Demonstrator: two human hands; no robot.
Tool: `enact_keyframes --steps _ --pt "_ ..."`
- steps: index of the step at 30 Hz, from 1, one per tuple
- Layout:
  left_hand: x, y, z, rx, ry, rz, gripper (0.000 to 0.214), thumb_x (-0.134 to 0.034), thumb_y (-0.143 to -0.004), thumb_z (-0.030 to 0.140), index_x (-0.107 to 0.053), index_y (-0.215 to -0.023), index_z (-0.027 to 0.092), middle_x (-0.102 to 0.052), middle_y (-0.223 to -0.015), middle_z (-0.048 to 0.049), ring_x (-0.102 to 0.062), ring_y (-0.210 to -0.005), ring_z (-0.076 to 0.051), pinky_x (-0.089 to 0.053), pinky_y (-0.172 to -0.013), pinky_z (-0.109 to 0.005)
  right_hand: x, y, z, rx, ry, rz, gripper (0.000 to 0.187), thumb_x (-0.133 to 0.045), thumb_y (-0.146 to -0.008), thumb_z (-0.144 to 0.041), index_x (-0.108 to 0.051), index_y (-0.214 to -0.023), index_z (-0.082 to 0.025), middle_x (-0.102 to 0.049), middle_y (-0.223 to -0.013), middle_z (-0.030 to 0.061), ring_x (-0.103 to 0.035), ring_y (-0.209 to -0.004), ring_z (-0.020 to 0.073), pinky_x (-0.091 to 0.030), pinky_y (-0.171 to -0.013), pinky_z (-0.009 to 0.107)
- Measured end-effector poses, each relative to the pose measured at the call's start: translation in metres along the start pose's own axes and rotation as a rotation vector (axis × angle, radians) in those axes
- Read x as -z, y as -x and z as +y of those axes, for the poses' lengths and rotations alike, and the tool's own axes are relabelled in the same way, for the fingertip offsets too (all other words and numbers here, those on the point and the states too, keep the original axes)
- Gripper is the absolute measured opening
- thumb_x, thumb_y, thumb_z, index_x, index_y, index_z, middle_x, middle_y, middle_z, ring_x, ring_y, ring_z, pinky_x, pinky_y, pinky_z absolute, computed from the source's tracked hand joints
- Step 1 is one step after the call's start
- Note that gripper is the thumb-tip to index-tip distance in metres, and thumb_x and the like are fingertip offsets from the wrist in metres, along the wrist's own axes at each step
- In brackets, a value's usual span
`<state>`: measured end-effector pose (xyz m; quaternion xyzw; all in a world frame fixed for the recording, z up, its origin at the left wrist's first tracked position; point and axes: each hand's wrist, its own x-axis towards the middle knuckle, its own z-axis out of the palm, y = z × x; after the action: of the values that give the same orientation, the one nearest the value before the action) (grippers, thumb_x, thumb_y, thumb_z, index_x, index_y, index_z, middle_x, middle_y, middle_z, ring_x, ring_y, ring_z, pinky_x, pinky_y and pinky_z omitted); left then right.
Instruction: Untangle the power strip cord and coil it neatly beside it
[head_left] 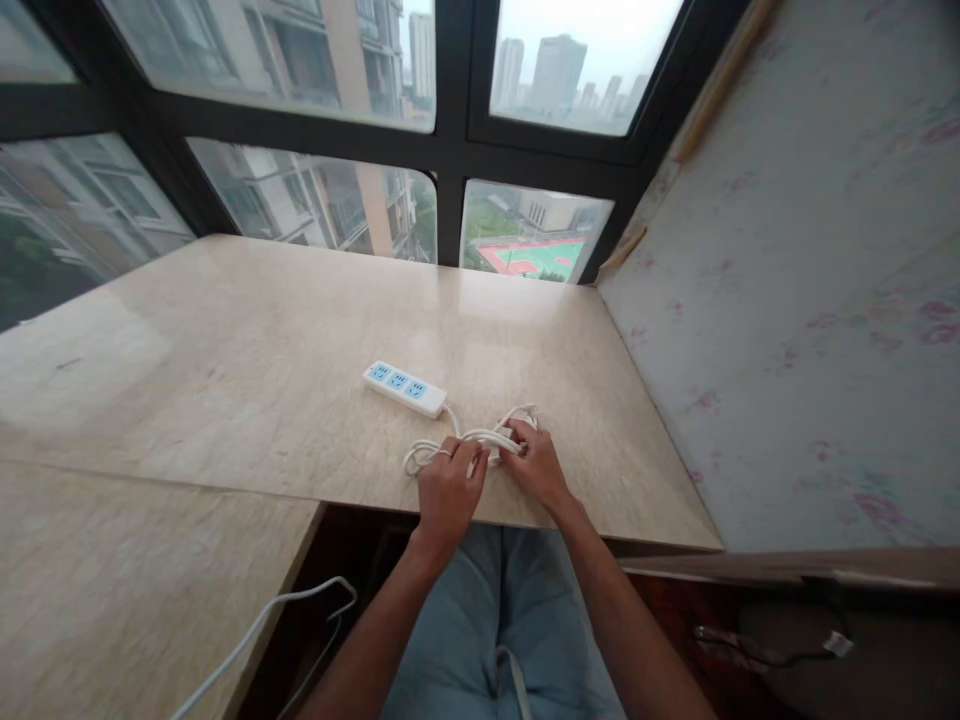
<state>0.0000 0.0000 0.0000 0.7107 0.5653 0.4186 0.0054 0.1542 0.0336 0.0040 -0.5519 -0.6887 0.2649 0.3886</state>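
A white power strip [406,387] with blue sockets lies on the stone-topped sill, a little beyond my hands. From its right end runs a white cord [488,436], gathered in loops. My left hand [451,482] is closed on the left part of this bundle, its fingers curled over the strands. On the right part, my right hand [534,461] pinches the cord between thumb and fingers. Some loops stick out left of my left hand, and others rise past my right fingertips. The cord's plug cannot be made out.
The beige stone sill [300,330] reaches back to dark-framed windows [450,150]. A flowered wall [810,300] bounds it on the right. A second white cable [270,608] hangs over the lower counter's edge at left. My legs [499,620] are under the front edge.
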Motion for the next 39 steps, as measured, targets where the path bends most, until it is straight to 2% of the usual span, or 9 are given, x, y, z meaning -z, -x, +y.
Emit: enact_keyframes --steps 7,10,14,18,23,26,31,35,39 --pt "-0.001 -0.002 0.000 -0.010 -0.048 0.062 0.008 -0.061 -0.085 0.024 -0.065 -0.083 0.018 -0.061 -0.078 -0.0011 -0.056 -0.062 -0.011 -0.036 -0.055 -0.023 0.004 0.006 0.010 0.159 -0.006 0.027 0.031 -0.065 -0.082 -0.037 -0.063 -0.106 -0.017 -0.065 -0.088 0.0027 -0.058 -0.078 0.0160 -0.039 -0.085 0.036" --pt "-0.002 -0.006 -0.002 -0.043 -0.035 0.119 0.005 -0.063 -0.083 0.022 -0.066 -0.082 0.018 -0.063 -0.077 -0.0004 -0.057 -0.062 -0.011 -0.038 -0.057 -0.022 0.006 0.010 0.015 0.270 -0.041 0.096 0.024 -0.066 -0.084 -0.032 -0.062 -0.103 -0.019 -0.065 -0.095 0.0035 -0.058 -0.087 0.0162 -0.042 -0.084 0.035" --pt "-0.003 -0.008 -0.007 -0.113 0.030 0.165 0.002 -0.064 -0.081 0.017 -0.065 -0.082 0.017 -0.066 -0.078 -0.0002 -0.060 -0.067 -0.011 -0.043 -0.064 -0.022 0.006 0.011 0.016 0.387 -0.054 0.228 0.012 -0.067 -0.083 -0.022 -0.062 -0.093 -0.018 -0.061 -0.092 0.0047 -0.057 -0.091 0.0157 -0.046 -0.082 0.032" --pt "-0.006 -0.002 -0.016 -0.127 0.128 0.136 0.010 -0.064 -0.081 0.014 -0.064 -0.091 0.015 -0.067 -0.081 -0.0008 -0.062 -0.069 -0.010 -0.046 -0.067 -0.020 0.002 0.008 0.015 0.373 -0.045 0.346 0.011 -0.069 -0.081 -0.020 -0.064 -0.089 -0.017 -0.058 -0.091 0.0059 -0.057 -0.088 0.0152 -0.049 -0.079 0.030" --pt "-0.007 0.007 -0.021 -0.123 0.250 0.070 0.024 -0.060 -0.083 0.012 -0.062 -0.107 0.015 -0.069 -0.088 -0.0029 -0.062 -0.070 -0.010 -0.049 -0.072 -0.021 0.002 0.007 0.014 0.291 -0.004 0.371 0.012 -0.065 -0.085 -0.029 -0.065 -0.085 -0.017 -0.061 -0.087 0.0066 -0.059 -0.086 0.0168 -0.049 -0.079 0.031" --pt "-0.003 0.010 -0.019 -0.048 0.328 -0.013 0.022 -0.060 -0.083 0.014 -0.064 -0.104 0.016 -0.068 -0.092 -0.0024 -0.063 -0.075 -0.010 -0.049 -0.076 -0.022 0.003 0.006 0.014 0.200 -0.013 0.364 0.017 -0.063 -0.086 -0.034 -0.065 -0.087 -0.017 -0.062 -0.088 0.0069 -0.058 -0.086 0.0172 -0.049 -0.080 0.032" --pt "0.004 0.012 -0.017 0.169 0.460 -0.141 0.015 -0.058 -0.082 0.018 -0.064 -0.095 0.016 -0.067 -0.090 -0.0026 -0.062 -0.076 -0.012 -0.050 -0.070 -0.021 0.002 0.007 0.020 0.114 -0.118 0.382 0.023 -0.065 -0.084 -0.036 -0.065 -0.097 -0.017 -0.062 -0.092 0.0067 -0.057 -0.081 0.0156 -0.049 -0.074 0.030" --pt "0.005 0.012 -0.019 0.257 0.524 -0.236 0.011 -0.057 -0.082 0.021 -0.062 -0.090 0.015 -0.064 -0.084 -0.0024 -0.060 -0.077 -0.013 -0.048 -0.072 -0.023 0.000 0.007 0.023 0.124 -0.179 0.380 0.018 -0.065 -0.084 -0.032 -0.066 -0.096 -0.017 -0.062 -0.092 0.0056 -0.057 -0.084 0.0154 -0.048 -0.077 0.030" --pt "0.004 0.010 -0.020 0.270 0.567 -0.287 0.012 -0.056 -0.082 0.024 -0.059 -0.089 0.014 -0.063 -0.083 -0.0036 -0.059 -0.075 -0.013 -0.047 -0.071 -0.024 0.002 0.006 0.023 0.148 -0.186 0.360 0.016 -0.065 -0.085 -0.031 -0.066 -0.093 -0.017 -0.061 -0.091 0.0054 -0.057 -0.085 0.0156 -0.047 -0.078 0.030"
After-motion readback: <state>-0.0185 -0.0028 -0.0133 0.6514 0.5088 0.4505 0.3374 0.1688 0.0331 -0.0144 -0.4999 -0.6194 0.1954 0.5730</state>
